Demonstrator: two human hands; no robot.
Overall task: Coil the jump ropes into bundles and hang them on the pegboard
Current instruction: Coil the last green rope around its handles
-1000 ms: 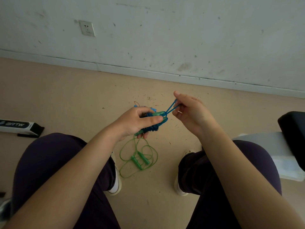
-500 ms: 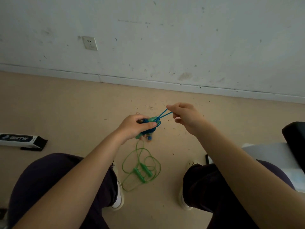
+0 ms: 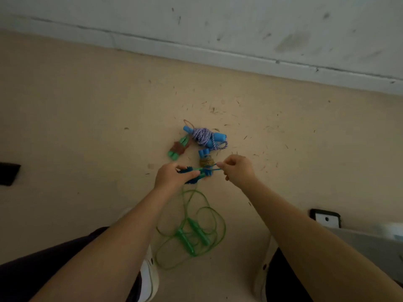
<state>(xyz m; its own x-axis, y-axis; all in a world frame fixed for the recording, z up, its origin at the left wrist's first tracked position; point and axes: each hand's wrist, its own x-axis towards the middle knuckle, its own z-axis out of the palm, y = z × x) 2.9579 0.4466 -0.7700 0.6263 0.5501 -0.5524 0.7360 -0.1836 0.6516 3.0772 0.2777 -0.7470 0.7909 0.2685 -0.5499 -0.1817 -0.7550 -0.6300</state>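
three bundles [image 3: 202, 141] now revealed, held bundle [image 3: 197, 174] half-hidden

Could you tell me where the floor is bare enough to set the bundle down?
Bare floor lies left of the finished bundles, up to the wall. It is crowded ahead of both hands and between the shoes, where the loose green rope sprawls.

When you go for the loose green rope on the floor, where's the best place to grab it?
Probably the two green handles, taken from above. They lie side by side in the middle of the loose green rope, stiff and thick enough to pinch together, while the thin loops sprawl flat around them. Both hands are busy now: the left hand holds the blue bundle, the right hand pulls its strand.
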